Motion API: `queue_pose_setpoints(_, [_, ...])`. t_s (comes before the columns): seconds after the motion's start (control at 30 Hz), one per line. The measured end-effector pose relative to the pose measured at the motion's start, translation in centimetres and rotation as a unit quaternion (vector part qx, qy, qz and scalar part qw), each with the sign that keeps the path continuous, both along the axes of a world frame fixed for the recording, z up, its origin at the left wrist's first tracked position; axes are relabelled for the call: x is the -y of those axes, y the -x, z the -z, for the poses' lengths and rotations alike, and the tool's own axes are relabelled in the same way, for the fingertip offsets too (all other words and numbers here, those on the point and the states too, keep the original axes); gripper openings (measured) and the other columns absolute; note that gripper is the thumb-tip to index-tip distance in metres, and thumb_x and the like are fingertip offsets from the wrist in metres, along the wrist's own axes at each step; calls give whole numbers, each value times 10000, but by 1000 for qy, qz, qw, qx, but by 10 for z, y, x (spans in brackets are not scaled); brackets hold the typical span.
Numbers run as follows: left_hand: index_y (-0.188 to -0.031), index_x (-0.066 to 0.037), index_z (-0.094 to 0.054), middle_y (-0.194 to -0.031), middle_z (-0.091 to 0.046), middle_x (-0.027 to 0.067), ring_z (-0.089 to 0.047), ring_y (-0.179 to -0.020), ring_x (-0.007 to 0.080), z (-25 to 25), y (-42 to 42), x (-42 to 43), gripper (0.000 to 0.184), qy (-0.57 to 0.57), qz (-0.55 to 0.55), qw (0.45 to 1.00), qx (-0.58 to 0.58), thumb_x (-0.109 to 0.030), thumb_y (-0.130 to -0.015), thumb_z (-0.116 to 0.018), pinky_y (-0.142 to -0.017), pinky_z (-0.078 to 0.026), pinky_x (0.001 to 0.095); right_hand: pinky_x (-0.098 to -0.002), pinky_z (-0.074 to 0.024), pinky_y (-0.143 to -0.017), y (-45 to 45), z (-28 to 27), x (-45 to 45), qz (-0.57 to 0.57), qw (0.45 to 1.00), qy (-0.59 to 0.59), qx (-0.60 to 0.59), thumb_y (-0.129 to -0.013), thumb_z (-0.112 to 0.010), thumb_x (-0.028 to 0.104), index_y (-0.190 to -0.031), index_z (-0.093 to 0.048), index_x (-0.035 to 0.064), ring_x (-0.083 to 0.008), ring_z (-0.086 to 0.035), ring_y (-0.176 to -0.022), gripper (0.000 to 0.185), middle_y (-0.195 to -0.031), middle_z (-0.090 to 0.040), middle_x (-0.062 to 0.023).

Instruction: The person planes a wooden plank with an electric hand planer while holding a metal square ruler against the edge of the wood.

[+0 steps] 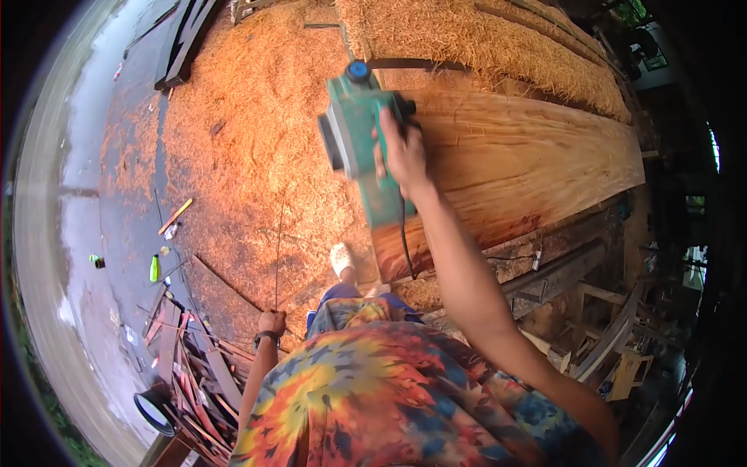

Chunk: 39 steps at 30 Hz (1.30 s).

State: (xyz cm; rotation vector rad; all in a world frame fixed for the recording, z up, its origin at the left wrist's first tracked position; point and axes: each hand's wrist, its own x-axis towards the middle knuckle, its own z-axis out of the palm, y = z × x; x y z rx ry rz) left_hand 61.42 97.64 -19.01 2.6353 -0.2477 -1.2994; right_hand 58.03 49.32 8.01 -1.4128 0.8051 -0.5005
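Observation:
My right hand (405, 156) grips the handle of a green electric planer (373, 144), which has a blue-topped knob. The planer is at the left end of a wide wooden slab (537, 156), overlapping its edge, and looks smeared by motion. A dark power cord (405, 237) hangs from its rear. Low and to the left, my left hand (272, 324), with a dark band on the wrist, is closed. A thin dark cord or stick (280, 249) runs up from its fingers; I cannot tell which.
Orange wood shavings (249, 132) cover the ground and lie heaped beyond the slab. Scrap wood strips (202, 366) pile up at lower left, near a green bottle (155, 268). Dark beams (185, 43) lie at upper left. A timber frame (576, 268) stands at right.

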Motion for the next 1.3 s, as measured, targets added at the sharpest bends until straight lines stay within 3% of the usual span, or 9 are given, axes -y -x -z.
queue_pose_setpoints(0.2, [-978, 16, -721, -985, -692, 301, -676, -989, 425, 16, 20, -31, 406, 10, -65, 998, 10, -357, -826, -672, -872, -535, 481, -303, -401, -398, -44, -5, 26, 15, 999, -48, 13, -943, -514, 674, -880, -564, 35, -143, -484, -404, 644, -566, -513, -45])
queue_pose_setpoints(0.37, [-954, 8, -727, -975, -696, 292, -675, -968, 438, -14, 43, -43, 403, 2, -20, 999, 41, -363, -808, -675, -867, -533, 496, -301, -389, -392, 17, -4, -27, 16, 1000, -12, -17, -955, -507, 657, -880, -574, 30, -133, -475, -401, 636, -560, -513, -40])
queue_pose_setpoints(0.53, [-945, -18, -733, -974, -698, 274, -671, -964, 436, 14, 54, -65, 403, 4, -29, 999, 27, -389, -821, -636, -862, -526, 498, -286, -371, -390, 90, -9, -96, 25, 999, -32, 2, -1009, -488, 558, -876, -571, 18, -123, -472, -396, 562, -532, -488, -37])
queue_pose_setpoints(0.67, [-961, -99, -745, -963, -708, 229, -664, -936, 442, 49, 59, -88, 382, 51, 155, 986, 23, -392, -890, -511, -838, -514, 519, -292, -358, -376, 100, -3, -104, 32, 998, -52, 7, -1013, -515, 515, -843, -550, 20, -122, -465, -385, 524, -526, -472, -34])
queue_pose_setpoints(0.8, [-937, -59, -739, -943, -703, 251, -678, -929, 421, 89, 42, -89, 422, 9, 267, 964, 0, -427, -871, -545, -817, -524, 514, -291, -365, -394, 59, -8, -67, 23, 999, -23, -14, -1001, -479, 589, -890, -578, 18, -132, -462, -390, 590, -529, -497, -44])
queue_pose_setpoints(0.9, [-908, 15, -721, -879, -701, 270, -706, -831, 400, 114, 28, -97, 450, 74, 139, 987, 17, -419, -848, -616, -733, -554, 498, -312, -387, -409, 11, -3, -22, 29, 999, -8, -13, -967, -501, 634, -871, -582, 14, -145, -480, -396, 633, -542, -523, -55])
queue_pose_setpoints(1.03, [-876, 70, -690, -705, -668, 200, -687, -585, 302, 45, 12, -48, 420, 66, -213, 974, -50, -348, -831, -697, -507, -547, 424, -300, -382, -410, -18, -1, -1, 26, 1000, -13, 10, -960, -505, 649, -887, -580, 10, -140, -476, -396, 648, -538, -516, -51])
queue_pose_setpoints(1.2, [-867, 21, -675, -660, -655, 167, -679, -571, 300, 31, -13, -56, 358, 103, -246, 963, -29, -337, -851, -677, -498, -540, 418, -295, -369, -401, 47, -6, -53, 30, 999, -22, -13, -979, -506, 612, -916, -567, 8, -132, -457, -391, 610, -532, -494, -46])
queue_pose_setpoints(1.3, [-858, 13, -679, -667, -661, 193, -683, -581, 319, 24, -14, -52, 341, 45, -154, 986, 39, -327, -840, -672, -532, -552, 436, -284, -358, -396, 100, -5, -100, 26, 999, -45, -7, -1012, -482, 561, -925, -559, 11, -125, -437, -387, 563, -533, -482, -43])
